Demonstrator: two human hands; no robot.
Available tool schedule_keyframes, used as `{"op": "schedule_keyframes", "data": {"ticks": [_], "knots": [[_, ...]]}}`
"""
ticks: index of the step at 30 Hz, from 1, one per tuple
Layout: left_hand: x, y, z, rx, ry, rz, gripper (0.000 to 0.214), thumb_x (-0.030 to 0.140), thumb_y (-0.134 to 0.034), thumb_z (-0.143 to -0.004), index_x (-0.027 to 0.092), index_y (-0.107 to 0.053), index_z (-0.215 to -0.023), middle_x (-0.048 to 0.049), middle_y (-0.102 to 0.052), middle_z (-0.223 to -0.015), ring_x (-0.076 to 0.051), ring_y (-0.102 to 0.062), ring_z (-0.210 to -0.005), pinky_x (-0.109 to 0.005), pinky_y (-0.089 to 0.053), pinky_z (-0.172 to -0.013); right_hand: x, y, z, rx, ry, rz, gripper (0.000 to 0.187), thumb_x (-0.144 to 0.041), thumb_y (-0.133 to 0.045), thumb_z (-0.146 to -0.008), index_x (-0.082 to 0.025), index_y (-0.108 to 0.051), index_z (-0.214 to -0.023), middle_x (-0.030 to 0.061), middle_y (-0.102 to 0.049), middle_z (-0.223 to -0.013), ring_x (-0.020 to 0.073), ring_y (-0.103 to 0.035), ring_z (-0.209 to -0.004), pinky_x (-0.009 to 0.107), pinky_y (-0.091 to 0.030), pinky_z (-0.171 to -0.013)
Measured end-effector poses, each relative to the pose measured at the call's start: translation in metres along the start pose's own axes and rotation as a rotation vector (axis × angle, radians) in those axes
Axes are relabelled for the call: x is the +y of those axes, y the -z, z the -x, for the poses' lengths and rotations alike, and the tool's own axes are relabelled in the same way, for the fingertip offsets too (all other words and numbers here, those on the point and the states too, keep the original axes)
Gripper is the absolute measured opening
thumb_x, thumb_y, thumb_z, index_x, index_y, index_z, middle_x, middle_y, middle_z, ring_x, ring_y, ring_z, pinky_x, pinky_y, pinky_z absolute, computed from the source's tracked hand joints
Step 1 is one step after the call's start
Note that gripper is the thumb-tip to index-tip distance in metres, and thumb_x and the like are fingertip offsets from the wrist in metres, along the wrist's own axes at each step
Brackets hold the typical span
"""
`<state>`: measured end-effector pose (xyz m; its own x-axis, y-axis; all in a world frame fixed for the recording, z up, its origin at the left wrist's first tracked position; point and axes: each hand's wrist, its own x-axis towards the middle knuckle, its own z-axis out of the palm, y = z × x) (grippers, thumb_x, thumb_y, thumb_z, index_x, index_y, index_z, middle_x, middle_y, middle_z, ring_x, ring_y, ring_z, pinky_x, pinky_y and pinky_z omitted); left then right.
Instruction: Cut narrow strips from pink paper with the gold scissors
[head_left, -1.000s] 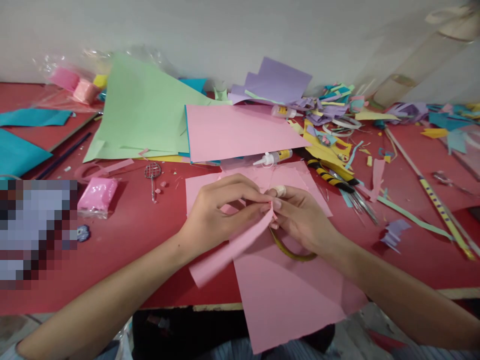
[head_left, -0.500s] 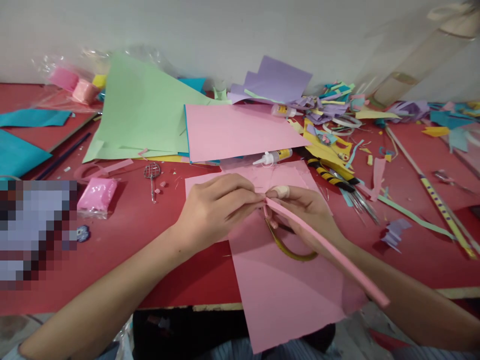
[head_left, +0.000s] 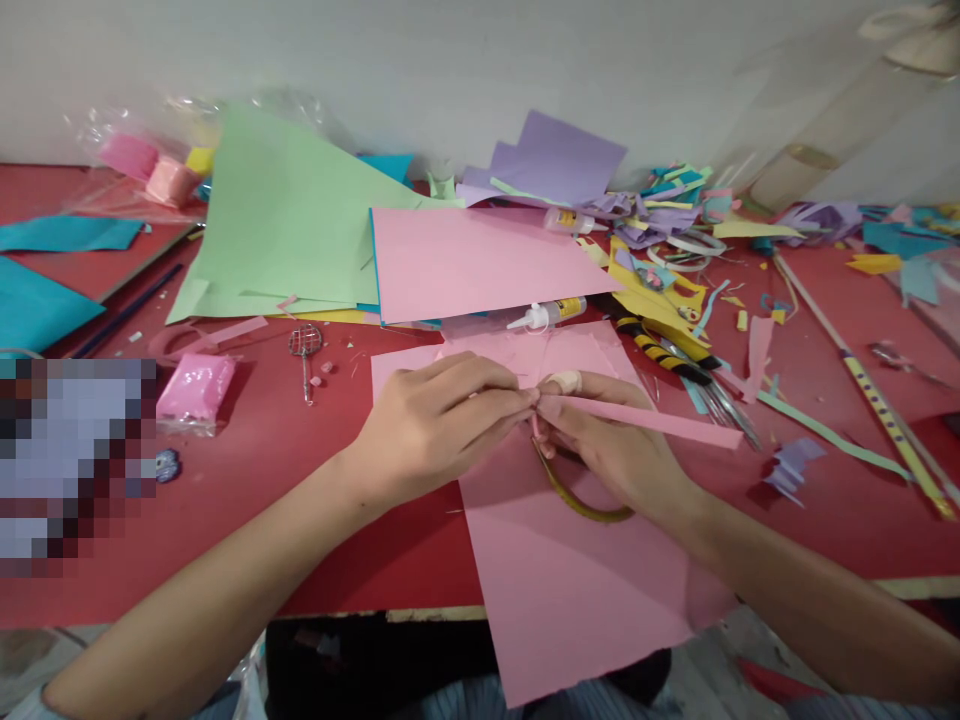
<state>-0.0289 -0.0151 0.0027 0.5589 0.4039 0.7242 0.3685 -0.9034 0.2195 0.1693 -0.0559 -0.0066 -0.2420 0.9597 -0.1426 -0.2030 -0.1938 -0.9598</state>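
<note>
Both my hands meet over a pink paper sheet that hangs over the red table's front edge. My left hand pinches one end of a narrow pink paper strip, fingers closed. My right hand, with a plaster on one fingertip, pinches the same end; the strip juts out to the right above its knuckles. An olive-yellow curved band lies on the sheet under my right hand.
A glue bottle lies just beyond my hands, a second one farther back. Green, pink and purple sheets lie behind. Black-and-yellow handled tools, paper scraps and a long stick are at right. A pink packet and small whisk are at left.
The pink strip swung round its pinched end: it hung down-left a second ago, pointed down-right half a second ago, and now points right. Both hands stayed in place.
</note>
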Motion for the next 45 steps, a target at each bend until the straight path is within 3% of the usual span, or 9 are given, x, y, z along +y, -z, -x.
{"op": "schedule_keyframes", "data": {"ticks": [10, 23, 37, 45], "knots": [[-0.004, 0.005, -0.002, -0.038, -0.042, -0.031, 0.005, 0.019, -0.066, -0.089, 0.019, -0.068, -0.093, -0.0024, -0.075, -0.087, -0.014, -0.072, -0.079, -0.024, -0.058, -0.068, -0.006, -0.006, 0.003, 0.031, -0.006, 0.08, 0.017, -0.028, -0.069, -0.087, -0.019, -0.065, -0.073, 0.0, -0.062, -0.067, 0.0124, -0.058, -0.062, 0.026, -0.046, -0.059], [-0.005, 0.004, 0.001, -0.036, -0.131, -0.121, 0.011, 0.015, -0.067, -0.086, 0.017, -0.063, -0.096, -0.003, -0.074, -0.088, -0.015, -0.071, -0.077, -0.025, -0.058, -0.068, -0.005, -0.004, 0.004, 0.036, 0.009, 0.086, 0.015, -0.03, -0.069, -0.088, -0.019, -0.068, -0.077, 0.0005, -0.063, -0.069, 0.013, -0.059, -0.065, 0.026, -0.047, -0.062], [0.005, -0.004, 0.0, 0.05, 0.07, 0.079, 0.009, 0.015, -0.069, -0.084, 0.018, -0.066, -0.091, -0.0031, -0.074, -0.084, -0.014, -0.071, -0.077, -0.022, -0.06, -0.064, 0.0, -0.002, 0.002, 0.019, -0.012, -0.045, 0.014, -0.03, -0.071, -0.086, -0.021, -0.067, -0.076, -0.0011, -0.061, -0.067, 0.0123, -0.061, -0.061, 0.026, -0.053, -0.061], [0.01, -0.01, 0.001, 0.1, 0.172, 0.177, 0.009, 0.013, -0.07, -0.083, 0.016, -0.067, -0.09, -0.0031, -0.072, -0.085, -0.009, -0.066, -0.067, -0.02, -0.06, -0.06, 0.0, -0.004, 0.002, 0.048, -0.012, -0.049, 0.015, -0.028, -0.073, -0.085, -0.02, -0.066, -0.074, -0.0024, -0.06, -0.064, 0.0093, -0.059, -0.054, 0.023, -0.054, -0.056]]}}
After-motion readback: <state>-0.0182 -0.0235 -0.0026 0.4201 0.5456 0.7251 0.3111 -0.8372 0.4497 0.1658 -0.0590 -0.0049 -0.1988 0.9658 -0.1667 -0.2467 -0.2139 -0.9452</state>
